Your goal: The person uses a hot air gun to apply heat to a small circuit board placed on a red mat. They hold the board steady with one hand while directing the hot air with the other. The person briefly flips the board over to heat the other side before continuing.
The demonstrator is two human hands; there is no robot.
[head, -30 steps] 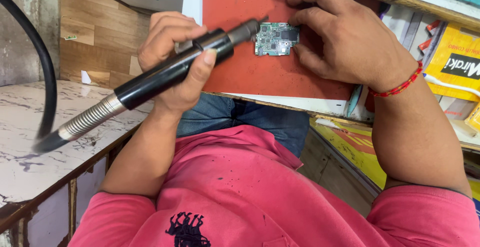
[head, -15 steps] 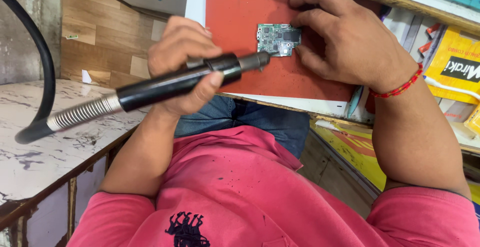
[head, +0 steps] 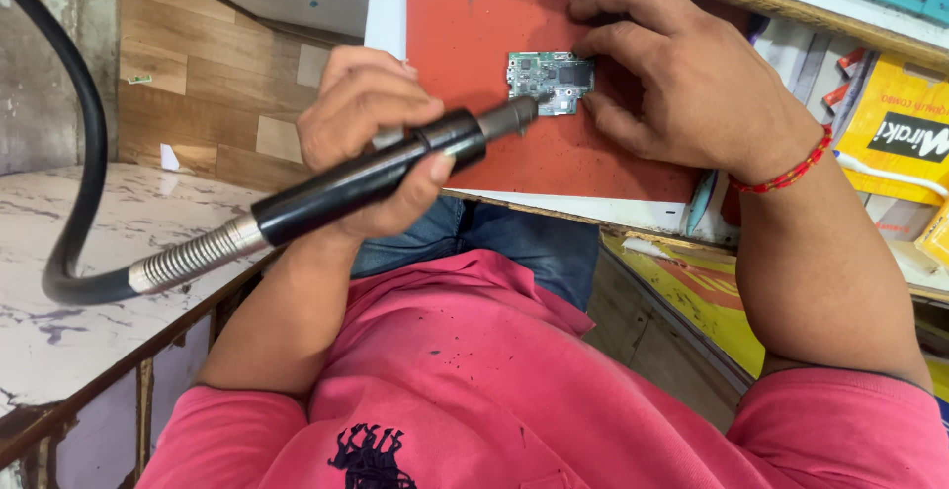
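my left hand (head: 371, 138) stays clenched around the black rotary handpiece (head: 366, 177); its tip has swung down onto the near edge of the small circuit board (head: 549, 79). my right hand (head: 682, 79) pins that board on the red mat (head: 474, 34), so grinding seems underway.

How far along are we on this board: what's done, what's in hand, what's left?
Done: the circuit board lies on the red mat, held at its edges by the right hand.
In hand: the left hand grips the black rotary handpiece, its tip at the board's lower edge.
Left: unclear; the board is too small in view to show any worked marks.
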